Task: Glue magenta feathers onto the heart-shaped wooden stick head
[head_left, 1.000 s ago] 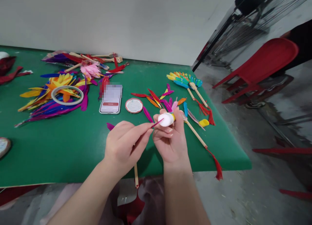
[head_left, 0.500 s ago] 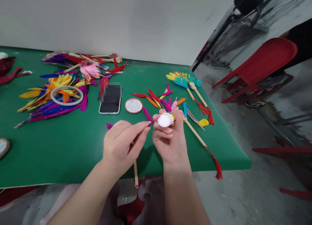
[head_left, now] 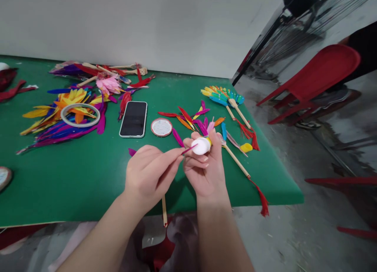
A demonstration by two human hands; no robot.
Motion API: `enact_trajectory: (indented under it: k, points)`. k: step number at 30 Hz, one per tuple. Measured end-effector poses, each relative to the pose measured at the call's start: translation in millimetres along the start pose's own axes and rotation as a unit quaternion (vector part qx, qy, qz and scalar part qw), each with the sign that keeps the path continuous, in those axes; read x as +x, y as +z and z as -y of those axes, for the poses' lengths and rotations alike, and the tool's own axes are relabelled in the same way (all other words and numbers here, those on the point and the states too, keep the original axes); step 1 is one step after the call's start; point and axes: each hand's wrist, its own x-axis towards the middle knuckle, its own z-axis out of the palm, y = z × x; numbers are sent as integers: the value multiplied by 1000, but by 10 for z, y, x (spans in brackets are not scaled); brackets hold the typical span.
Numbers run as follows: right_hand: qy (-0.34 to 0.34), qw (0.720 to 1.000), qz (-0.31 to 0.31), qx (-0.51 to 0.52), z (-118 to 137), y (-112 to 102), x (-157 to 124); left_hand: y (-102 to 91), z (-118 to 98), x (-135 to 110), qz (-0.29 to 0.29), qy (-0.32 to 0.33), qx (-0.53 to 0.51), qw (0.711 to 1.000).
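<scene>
My left hand (head_left: 153, 172) is closed in a pinch on a thin magenta feather (head_left: 189, 149). The feather's slim end lies across the round white face of a small container (head_left: 201, 146). My right hand (head_left: 206, 168), palm toward me, wraps round that container; a bit of yellow shows at its side, and the rest is hidden by the fingers. Loose coloured feathers (head_left: 185, 117) lie on the table just beyond my hands. A wooden stick with a red tassel (head_left: 237, 160) rests right of my right hand. Another wooden stick (head_left: 164, 211) sticks out below my left hand.
On the green table (head_left: 97, 177) lie a phone (head_left: 134, 119), a round white disc (head_left: 161, 127) and a tape ring (head_left: 80, 125) on a feather pile (head_left: 59, 128). A finished-looking feather fan (head_left: 225, 97) lies at right. A red chair (head_left: 326, 72) with a person stands beyond.
The feather in my left hand has moved slightly right, its end now over the container's white face rather than at its edge. My right hand has barely moved.
</scene>
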Motion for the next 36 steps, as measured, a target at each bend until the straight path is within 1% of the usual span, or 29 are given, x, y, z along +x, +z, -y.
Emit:
enact_trajectory:
  k: [3,5,8,11,15,17,20,22,26,30,32,34,36]
  points:
    - [0,999,34,2,2,-16,6,-1,-8,7,19,26,-24,999]
    - [0,999,51,1,6,-30,10,-2,-13,12,18,22,-26,999]
    - [1,998,63,-7,23,-50,13,4,-13,12,23,12,-19,999]
    - [8,997,74,-16,51,-68,15,20,-7,6,46,32,-30,998]
    - [13,999,47,-18,75,-73,18,33,-1,-4,70,62,-45,995]
    - [16,999,29,-13,76,-62,19,33,0,-6,71,58,-39,995]
    - [10,1000,8,-12,74,-46,21,35,2,-9,58,37,-25,997]
    - [6,1000,0,-12,77,-49,25,41,4,-13,65,39,-22,997]
    - [12,1000,9,-3,90,-73,30,51,13,-21,98,59,-27,993]
    - [21,1000,13,0,88,-72,31,56,26,-24,65,44,-24,997]
    - [26,1000,14,-5,84,-69,32,59,31,-23,59,42,-22,997]
    - [25,999,20,-10,82,-69,32,59,32,-18,76,52,-22,996]
    - [19,1000,13,-14,84,-70,31,49,28,-12,93,58,-20,994]
